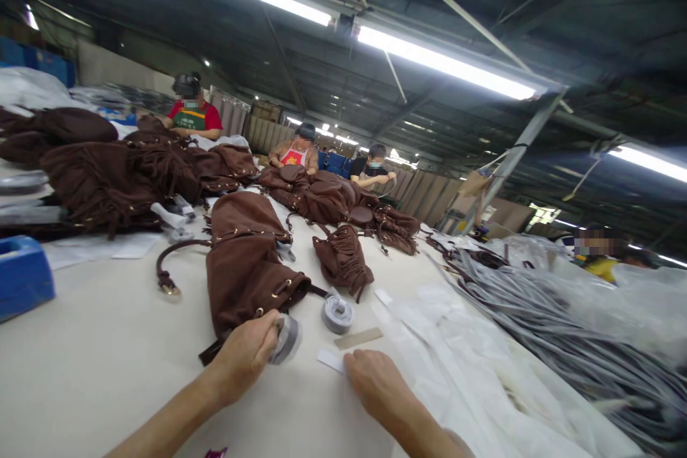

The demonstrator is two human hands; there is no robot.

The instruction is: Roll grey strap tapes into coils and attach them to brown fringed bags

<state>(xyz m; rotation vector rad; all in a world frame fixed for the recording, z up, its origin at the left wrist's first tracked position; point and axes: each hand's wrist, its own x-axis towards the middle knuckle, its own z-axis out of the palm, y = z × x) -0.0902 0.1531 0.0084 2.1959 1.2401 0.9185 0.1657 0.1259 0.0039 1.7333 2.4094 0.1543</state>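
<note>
My left hand [244, 354] is closed round the edge of a coiled grey strap [286, 340] in what looks like clear plastic, held just above the table. My right hand [376, 383] has its fingers curled together at the right end of a white paper slip [329, 360]. Behind the slip lies a flat beige strip [358, 338]. A second coiled grey strap [338, 313] rests on the table past both hands. Directly beyond my left hand a brown drawstring bag [241, 265] lies on its side, its handle [174, 265] curving out leftward.
A blue tape dispenser or holder [24, 275] stands at the left edge. Brown fringed bags [107, 179] are heaped at the back. White plastic sheets [445, 343] and long grey straps [558, 322] cover the right side. Co-workers [196, 118] sit across the table.
</note>
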